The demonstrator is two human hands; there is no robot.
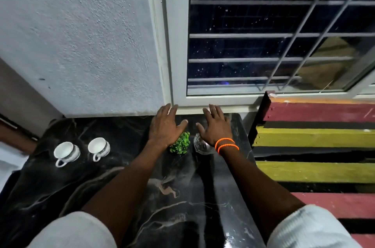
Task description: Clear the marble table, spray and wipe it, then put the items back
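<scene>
Head view, left hand [165, 126] and right hand [216, 127] spread above marble table [101, 182] far edge

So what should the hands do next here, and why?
Probably lower the right hand onto the glass bowl and lift it off; both hands hover open, the left hand above the small green plant, and two white cups remain on the marble table.

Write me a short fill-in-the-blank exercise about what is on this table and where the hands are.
1. The number of white cups on the black marble table is ____.
2. The orange bands are on the ____ wrist.
3. The small green plant sits between the left hand and the ____ jar.
4. Both hands, including the right hand, hold ____.

Missing words: two; right; glass; nothing
</scene>
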